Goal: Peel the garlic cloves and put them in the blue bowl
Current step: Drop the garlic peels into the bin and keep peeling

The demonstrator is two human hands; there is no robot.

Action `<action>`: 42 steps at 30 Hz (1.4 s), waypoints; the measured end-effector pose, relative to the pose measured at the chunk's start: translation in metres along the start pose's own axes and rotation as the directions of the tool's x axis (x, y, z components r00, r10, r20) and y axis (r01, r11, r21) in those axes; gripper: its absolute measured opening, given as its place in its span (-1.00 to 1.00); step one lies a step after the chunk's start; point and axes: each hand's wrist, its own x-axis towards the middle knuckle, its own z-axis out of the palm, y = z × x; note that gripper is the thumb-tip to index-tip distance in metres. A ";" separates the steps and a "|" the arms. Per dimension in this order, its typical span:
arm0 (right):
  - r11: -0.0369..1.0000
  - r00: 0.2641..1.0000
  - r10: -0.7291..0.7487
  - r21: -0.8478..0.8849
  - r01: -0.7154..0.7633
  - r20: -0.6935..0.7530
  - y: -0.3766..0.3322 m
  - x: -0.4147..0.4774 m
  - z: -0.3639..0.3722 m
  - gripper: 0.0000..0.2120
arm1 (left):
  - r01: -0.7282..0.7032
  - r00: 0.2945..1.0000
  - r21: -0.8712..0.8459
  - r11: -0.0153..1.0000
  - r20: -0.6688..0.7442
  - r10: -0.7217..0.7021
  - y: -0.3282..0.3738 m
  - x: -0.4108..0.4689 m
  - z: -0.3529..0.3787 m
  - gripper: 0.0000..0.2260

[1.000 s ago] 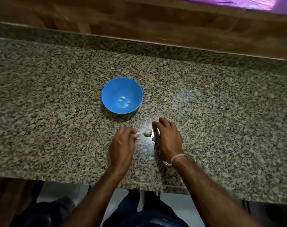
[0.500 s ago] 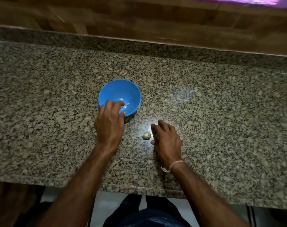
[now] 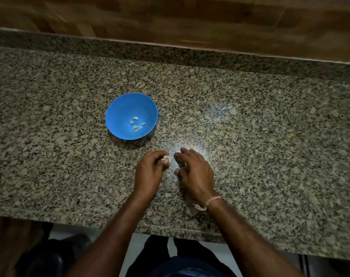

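Head view. My left hand (image 3: pixel 150 172) curls its fingers (image 3: pixel 166 162) round the garlic (image 3: pixel 167 158), pinching it just above the speckled granite tabletop (image 3: pixel 270 126). My right hand (image 3: pixel 194 172) hovers just beside the garlic, fingers spread and relaxed, gripping nothing; a thread band (image 3: pixel 210 202) circles its wrist. The blue bowl (image 3: pixel 118 116) stands near, beyond my left hand, apart from both hands, with four peeled cloves (image 3: pixel 137 123) lying loose on its bottom.
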 end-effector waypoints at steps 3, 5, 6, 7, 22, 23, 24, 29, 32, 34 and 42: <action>0.802 0.989 0.082 0.582 -0.137 0.119 -0.005 -0.001 -0.010 -0.63 | 0.335 0.942 -0.536 0.775 0.201 -0.268 0.009 -0.008 -0.002 -0.81; 0.696 0.993 0.038 0.710 -0.105 0.109 -0.010 -0.003 -0.016 -0.72 | 0.396 0.918 -0.681 0.616 0.280 -0.280 0.016 -0.016 -0.001 -0.73; 0.665 0.995 0.019 0.742 -0.088 0.100 -0.013 -0.005 -0.018 -0.76 | 0.401 0.916 -0.713 0.575 0.293 -0.275 0.020 -0.019 0.000 -0.68; 0.637 0.995 0.019 0.766 -0.086 0.096 -0.015 -0.006 -0.022 -0.79 | 0.396 0.917 -0.732 0.554 0.293 -0.269 0.022 -0.023 0.001 -0.66; 0.766 0.998 -0.007 0.641 0.040 -0.055 -0.021 -0.029 -0.046 -0.83 | 0.381 0.922 -0.833 0.402 0.310 -0.232 0.049 -0.048 0.002 -0.56; 0.769 0.998 -0.020 0.637 0.053 -0.059 -0.021 -0.029 -0.047 -0.85 | 0.378 0.924 -0.833 0.404 0.310 -0.226 0.050 -0.049 0.002 -0.52; 0.764 0.998 -0.033 0.643 0.063 -0.058 -0.020 -0.029 -0.049 -0.88 | 0.376 0.924 -0.835 0.401 0.308 -0.225 0.051 -0.050 0.002 -0.49; 0.795 0.995 -0.080 0.598 0.102 -0.063 -0.014 -0.033 -0.054 -0.90 | 0.367 0.928 -0.835 0.409 0.298 -0.225 0.053 -0.053 0.000 -0.53; 0.876 0.983 -0.150 0.447 0.184 -0.110 -0.012 -0.034 -0.051 -0.87 | 0.367 0.928 -0.813 0.451 0.286 -0.239 0.054 -0.056 0.000 -0.60; 0.905 0.977 -0.171 0.373 0.206 -0.125 -0.013 -0.036 -0.050 -0.84 | 0.365 0.928 -0.803 0.472 0.275 -0.250 0.055 -0.057 0.001 -0.63; 0.945 0.959 -0.202 0.216 0.244 -0.200 -0.025 -0.047 -0.047 -0.80 | 0.334 0.939 -0.761 0.557 0.218 -0.265 0.062 -0.064 0.003 -0.74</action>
